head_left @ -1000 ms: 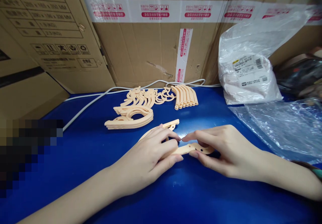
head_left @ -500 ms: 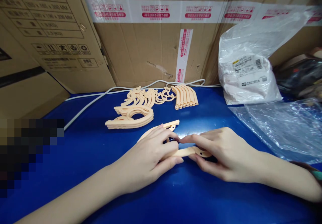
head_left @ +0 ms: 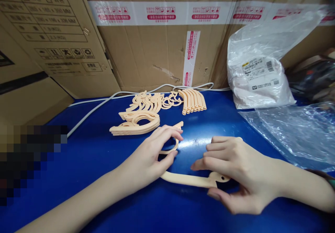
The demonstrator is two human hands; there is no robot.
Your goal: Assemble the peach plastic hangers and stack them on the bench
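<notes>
A cream plastic folding hanger (head_left: 190, 180) lies spread on the blue table, its long arm toward me and a ring-like middle part behind. My left hand (head_left: 158, 149) is closed around the ring part, thumb and fingertips at its edge; the palm covers the hanger's left side. Over the rounded right end with its dark hole is my right hand (head_left: 235, 173). Its thumb and index finger are apart on either side of that end; contact there is partly hidden. Just behind my left hand lies a stack of similar folded hangers (head_left: 136, 128).
Curved hanger arms (head_left: 193, 102) lie in a row at the back, beside loose hook-shaped pieces (head_left: 171, 100) and more curved parts (head_left: 146, 102). A white cable (head_left: 91, 114) runs along cardboard boxes (head_left: 146, 51). At right are a white plastic bag (head_left: 259, 75) and clear film (head_left: 295, 131).
The hanger's near arm has swung toward me, widening the gap to the ring part. My right hand has moved nearer to me and its fingers have spread. My left hand has shifted slightly left.
</notes>
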